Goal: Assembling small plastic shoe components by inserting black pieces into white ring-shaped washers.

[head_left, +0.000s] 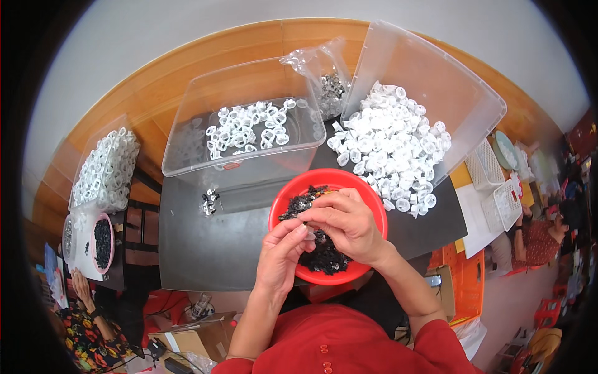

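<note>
Over a red plastic bowl [379, 206] my two hands meet, fingertips close together. The bowl holds a heap of small black parts [324, 257], with some silvery bits among them. My left hand [280, 254] is closed in a pinch, and a bit of something small and pale shows at its fingertips. From the right, my right hand [352, 227] pinches at the same spot, its fingers bent and pressed together. What lies between the fingers is mostly hidden and too small to name.
White ring-shaped plastic parts [389, 143] spill from a tipped clear bin [436, 68] onto the dark table [205, 255]. Another clear bin [187, 146] holds more rings. Behind stands a bag of small metal parts [333, 87]. Small pieces [210, 202] lie left. Other people sit both sides.
</note>
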Motion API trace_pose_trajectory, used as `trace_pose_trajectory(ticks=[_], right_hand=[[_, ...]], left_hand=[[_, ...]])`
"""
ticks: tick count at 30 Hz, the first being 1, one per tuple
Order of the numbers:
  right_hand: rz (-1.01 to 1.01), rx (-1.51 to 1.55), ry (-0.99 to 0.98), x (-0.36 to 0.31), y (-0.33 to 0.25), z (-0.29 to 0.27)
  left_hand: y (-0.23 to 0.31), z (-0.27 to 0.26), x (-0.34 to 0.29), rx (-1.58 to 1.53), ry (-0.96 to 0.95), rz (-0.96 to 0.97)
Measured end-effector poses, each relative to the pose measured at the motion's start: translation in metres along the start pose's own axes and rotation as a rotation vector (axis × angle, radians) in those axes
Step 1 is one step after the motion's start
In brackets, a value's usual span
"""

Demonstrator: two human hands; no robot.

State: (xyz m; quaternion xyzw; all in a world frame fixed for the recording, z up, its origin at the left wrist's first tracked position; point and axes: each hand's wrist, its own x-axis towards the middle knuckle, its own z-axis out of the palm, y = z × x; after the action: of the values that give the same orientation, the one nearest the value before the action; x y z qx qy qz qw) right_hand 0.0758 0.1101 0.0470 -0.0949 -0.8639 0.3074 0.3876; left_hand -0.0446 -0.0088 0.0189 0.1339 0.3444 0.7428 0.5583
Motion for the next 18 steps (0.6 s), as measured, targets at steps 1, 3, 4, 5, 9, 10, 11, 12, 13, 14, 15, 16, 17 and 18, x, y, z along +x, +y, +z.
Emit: trace_pose_trajectory(ticks=[1,3,4,5,9,10,11,12,13,14,15,16,17,18], right_hand=[[-0.009,-0.029,-0.024,0.000,0.000,-0.001],[-0.020,-0.029,-0.039,-0.001,0.002,-0.003],[-0.033,-0.029,-0.058,-0.001,0.003,-0.003],[-0.031,-0.027,-0.054,-0.001,0.002,-0.004],[0.029,0.104,-0.066,-0.003,0.006,-0.002],[0.090,0.220,-0.077,-0.004,0.008,-0.001],[0.092,0.219,-0.075,-0.004,0.008,-0.002],[0.112,0.264,-0.078,-0.004,0.009,-0.002],[0.131,0.308,-0.081,-0.004,0.010,-0.002],[0.133,0.309,-0.079,-0.005,0.009,-0.002],[0.163,0.270,-0.016,-0.007,0.007,-0.001],[0.192,0.231,0.047,-0.008,0.005,0.000],[0.194,0.234,0.047,-0.009,0.004,0.000],[0.136,0.143,0.049,-0.010,0.003,-0.002]], left_hand=[[0.001,0.002,-0.001,0.012,0.024,0.010],[0.000,0.003,-0.001,0.029,0.048,0.018],[-0.001,0.002,-0.001,0.061,0.048,0.033],[-0.001,0.001,-0.001,0.094,0.049,0.048],[-0.003,-0.001,0.002,0.117,0.046,0.033],[-0.004,-0.002,0.002,0.107,0.037,0.024],[-0.005,-0.002,0.003,0.097,0.029,0.015],[-0.005,-0.003,0.003,0.099,0.029,0.013],[-0.005,-0.003,0.004,0.094,0.027,0.010],[-0.006,-0.003,0.004,0.088,0.025,0.006],[-0.006,-0.004,0.004,0.089,0.028,0.005],[-0.006,-0.004,0.005,0.069,0.058,0.004],[-0.007,-0.004,0.006,0.048,0.087,0.002],[-0.007,-0.003,0.006,0.049,0.087,0.000]])
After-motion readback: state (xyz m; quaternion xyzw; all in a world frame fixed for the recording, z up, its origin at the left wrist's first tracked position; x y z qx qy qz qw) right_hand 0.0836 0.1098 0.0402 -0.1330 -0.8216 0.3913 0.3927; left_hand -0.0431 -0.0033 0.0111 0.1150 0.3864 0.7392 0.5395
